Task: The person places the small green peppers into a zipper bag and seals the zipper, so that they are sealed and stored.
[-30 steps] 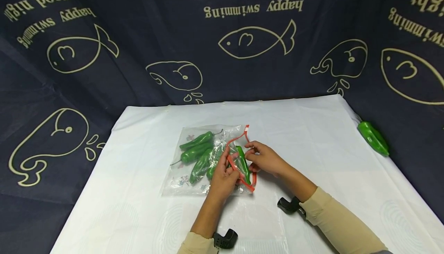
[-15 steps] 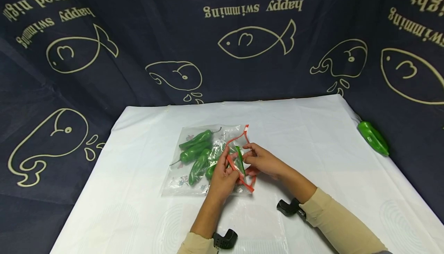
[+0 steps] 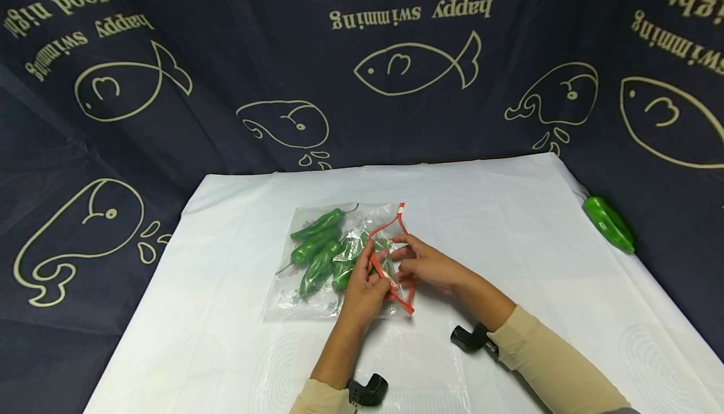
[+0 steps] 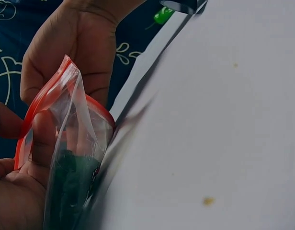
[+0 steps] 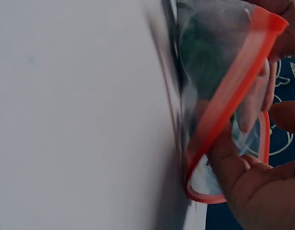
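Note:
A clear zip bag (image 3: 279, 304) with a red-edged mouth lies on the table, several green chili peppers (image 3: 315, 245) inside it. My left hand (image 3: 364, 291) pinches the near red edge of the mouth, some fingers inside the bag, as the left wrist view shows. From the right, my right hand (image 3: 432, 264) reaches into the mouth with spread, slightly bent fingers. In the right wrist view, the red band (image 5: 229, 91) crosses in front of these fingers. I see no pepper between them, though the plastic partly hides the fingertips.
Another green chili pepper (image 3: 609, 225) lies at the table's right edge. A white cloth (image 3: 237, 238) covers the table. Behind it hangs a dark blue cloth (image 3: 271, 37) with fish drawings. Black wrist cameras (image 3: 369, 390) sit on both arms.
A green chili pepper at the mouth has gone left into the bag, and the peppers inside have shifted slightly left. My right hand followed inward with its fingers spreading. My left hand stayed put.

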`<state>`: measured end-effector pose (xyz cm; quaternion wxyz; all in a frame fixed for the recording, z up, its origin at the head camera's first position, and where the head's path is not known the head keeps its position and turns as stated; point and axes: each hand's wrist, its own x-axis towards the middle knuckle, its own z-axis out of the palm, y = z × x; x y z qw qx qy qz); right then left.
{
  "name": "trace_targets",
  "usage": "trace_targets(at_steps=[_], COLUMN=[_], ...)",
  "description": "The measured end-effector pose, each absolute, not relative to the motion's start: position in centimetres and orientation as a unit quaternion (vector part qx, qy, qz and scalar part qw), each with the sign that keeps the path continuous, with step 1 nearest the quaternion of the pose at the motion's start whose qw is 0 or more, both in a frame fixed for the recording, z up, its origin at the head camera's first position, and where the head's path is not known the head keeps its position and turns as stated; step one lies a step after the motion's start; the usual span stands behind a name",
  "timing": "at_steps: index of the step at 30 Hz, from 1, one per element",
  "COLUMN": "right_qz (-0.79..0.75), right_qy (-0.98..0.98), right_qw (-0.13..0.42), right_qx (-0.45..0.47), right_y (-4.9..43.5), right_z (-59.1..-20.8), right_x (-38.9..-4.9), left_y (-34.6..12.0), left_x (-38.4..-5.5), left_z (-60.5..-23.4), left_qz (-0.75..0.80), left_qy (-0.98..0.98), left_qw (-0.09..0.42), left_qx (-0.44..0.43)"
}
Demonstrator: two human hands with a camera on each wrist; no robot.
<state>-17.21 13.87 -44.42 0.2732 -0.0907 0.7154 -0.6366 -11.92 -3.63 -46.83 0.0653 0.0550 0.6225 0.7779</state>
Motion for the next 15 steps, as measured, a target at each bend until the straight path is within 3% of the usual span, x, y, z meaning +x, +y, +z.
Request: trace_targets(at_steps=[15], right_qz=[-0.591], right_qy=[0.771], right_qw=[0.191], right_qx=[-0.141], right_y=[19.8], right_z=[-43.5], right_x=[-17.7], left_y=[-3.4], left_x=[-12.1], left_z=[-47.0], left_qz=[0.775], left_qy=[0.626], left_qw=[0.067], left_qx=[0.044])
